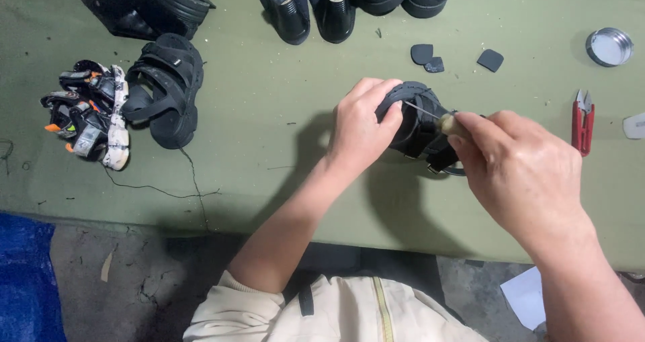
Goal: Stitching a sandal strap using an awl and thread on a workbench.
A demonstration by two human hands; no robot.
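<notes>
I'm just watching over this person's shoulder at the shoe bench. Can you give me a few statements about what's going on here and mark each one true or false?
1. The left hand grips a black sandal. True.
2. The right hand holds the red snips. False: the red snips lie apart on the table, right of that hand; it holds an awl with a pale handle, its thin metal point against the sandal.
3. A round metal lid lies near the table's far right. True.
4. The colourful sandal sits at the right edge. False: it is at the left, beside another black sandal.
5. Small black pieces lie beyond the held sandal. True.
</notes>
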